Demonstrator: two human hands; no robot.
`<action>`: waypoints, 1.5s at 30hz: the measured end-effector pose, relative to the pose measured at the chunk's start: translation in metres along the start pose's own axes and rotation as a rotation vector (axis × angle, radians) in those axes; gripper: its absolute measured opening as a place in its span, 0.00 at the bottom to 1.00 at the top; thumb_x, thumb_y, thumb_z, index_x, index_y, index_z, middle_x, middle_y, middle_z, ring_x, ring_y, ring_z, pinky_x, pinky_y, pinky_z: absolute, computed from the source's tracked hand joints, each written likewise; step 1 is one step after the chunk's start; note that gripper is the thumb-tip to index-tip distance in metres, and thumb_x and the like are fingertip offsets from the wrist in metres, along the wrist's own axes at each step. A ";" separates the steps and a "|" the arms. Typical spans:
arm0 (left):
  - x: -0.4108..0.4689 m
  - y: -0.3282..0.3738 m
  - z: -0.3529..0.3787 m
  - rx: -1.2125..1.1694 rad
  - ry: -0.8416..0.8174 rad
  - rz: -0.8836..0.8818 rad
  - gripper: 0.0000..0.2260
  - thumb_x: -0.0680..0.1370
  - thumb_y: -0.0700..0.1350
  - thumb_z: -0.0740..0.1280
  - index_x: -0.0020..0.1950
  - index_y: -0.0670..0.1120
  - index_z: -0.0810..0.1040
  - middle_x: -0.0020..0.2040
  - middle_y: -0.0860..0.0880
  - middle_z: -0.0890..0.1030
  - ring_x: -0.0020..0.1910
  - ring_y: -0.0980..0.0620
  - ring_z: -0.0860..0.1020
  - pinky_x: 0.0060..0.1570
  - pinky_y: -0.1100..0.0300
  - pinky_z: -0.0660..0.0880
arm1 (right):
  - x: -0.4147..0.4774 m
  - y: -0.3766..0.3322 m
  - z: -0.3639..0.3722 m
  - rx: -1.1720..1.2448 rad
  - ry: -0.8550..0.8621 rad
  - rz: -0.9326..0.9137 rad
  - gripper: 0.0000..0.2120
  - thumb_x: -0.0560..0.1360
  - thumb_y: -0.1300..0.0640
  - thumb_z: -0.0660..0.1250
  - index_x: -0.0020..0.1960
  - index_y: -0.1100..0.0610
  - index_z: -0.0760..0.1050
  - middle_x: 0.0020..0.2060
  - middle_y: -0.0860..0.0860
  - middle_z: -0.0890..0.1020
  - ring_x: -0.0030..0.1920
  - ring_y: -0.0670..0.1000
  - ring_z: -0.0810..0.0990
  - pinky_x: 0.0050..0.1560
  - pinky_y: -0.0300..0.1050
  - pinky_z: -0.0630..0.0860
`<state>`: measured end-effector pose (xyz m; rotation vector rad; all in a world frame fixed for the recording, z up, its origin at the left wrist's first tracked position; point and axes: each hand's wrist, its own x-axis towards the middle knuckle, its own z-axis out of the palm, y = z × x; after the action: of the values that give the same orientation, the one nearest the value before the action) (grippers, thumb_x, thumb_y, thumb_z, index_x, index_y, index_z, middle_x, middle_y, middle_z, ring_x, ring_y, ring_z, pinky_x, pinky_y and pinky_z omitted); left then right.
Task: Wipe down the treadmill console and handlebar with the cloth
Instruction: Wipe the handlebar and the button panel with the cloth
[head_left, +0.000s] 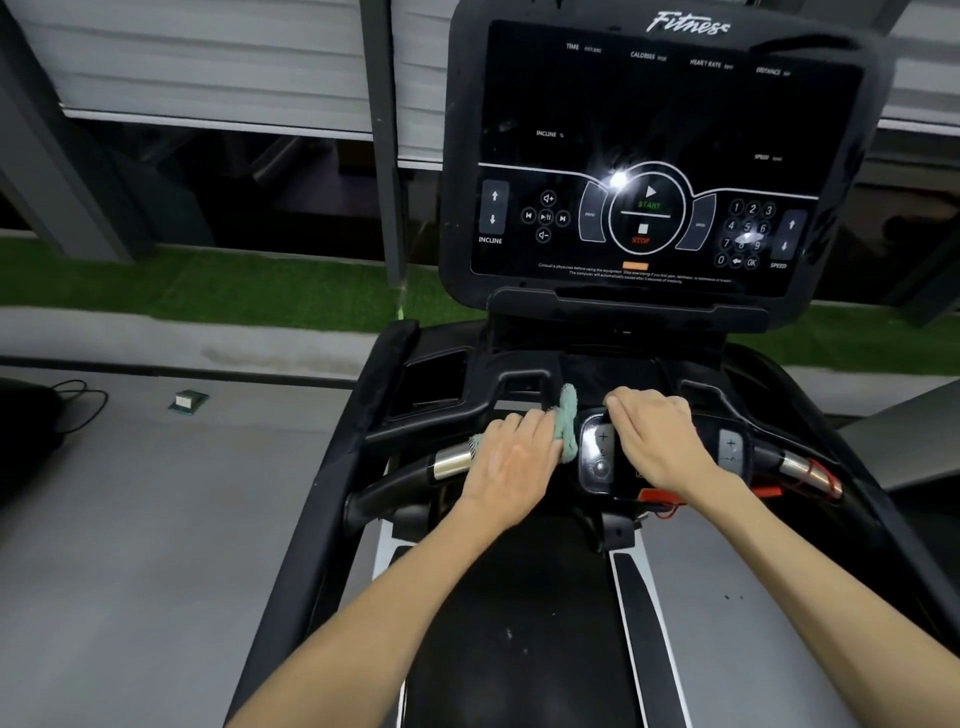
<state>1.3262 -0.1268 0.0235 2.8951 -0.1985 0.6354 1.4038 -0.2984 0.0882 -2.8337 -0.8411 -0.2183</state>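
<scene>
The black treadmill console (649, 156) stands upright ahead, its screen dark with lit START and STOP marks. Below it runs the handlebar (452, 462) with chrome sensor sections at both ends. My left hand (511, 457) presses a pale green cloth (569, 421) onto the left-centre part of the bar, fingers wrapped over it. My right hand (657, 436) lies palm down on the bar's middle, between two small grey button pads (597, 452), fingers together, holding nothing that I can see.
A red safety cord (660, 496) hangs below my right wrist. The treadmill belt (519, 623) runs under my forearms. Grey floor lies left, with a small green-and-white box (188, 401) and a black cable (78, 405). Green turf strip behind.
</scene>
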 end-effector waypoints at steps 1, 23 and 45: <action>-0.008 0.000 0.007 0.036 0.031 0.019 0.16 0.82 0.47 0.56 0.66 0.42 0.71 0.54 0.47 0.76 0.47 0.49 0.75 0.46 0.54 0.74 | 0.000 0.000 -0.001 -0.001 0.006 0.001 0.14 0.82 0.61 0.53 0.39 0.55 0.68 0.30 0.47 0.70 0.34 0.53 0.73 0.45 0.55 0.71; -0.011 -0.006 0.006 0.038 0.094 0.004 0.13 0.80 0.46 0.61 0.63 0.44 0.73 0.51 0.49 0.77 0.44 0.50 0.75 0.44 0.55 0.74 | 0.003 0.005 0.004 -0.022 -0.011 0.016 0.16 0.82 0.56 0.49 0.40 0.56 0.70 0.31 0.48 0.74 0.34 0.52 0.74 0.44 0.51 0.69; -0.023 -0.003 0.017 0.029 0.060 -0.035 0.21 0.81 0.45 0.59 0.73 0.43 0.66 0.65 0.46 0.73 0.60 0.46 0.73 0.61 0.50 0.72 | 0.003 0.004 0.011 -0.031 0.072 0.009 0.24 0.77 0.47 0.37 0.39 0.54 0.68 0.30 0.47 0.72 0.33 0.51 0.71 0.42 0.48 0.64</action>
<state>1.3125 -0.1250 -0.0018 2.8952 -0.1319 0.7233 1.4095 -0.2983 0.0776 -2.8381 -0.8175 -0.3331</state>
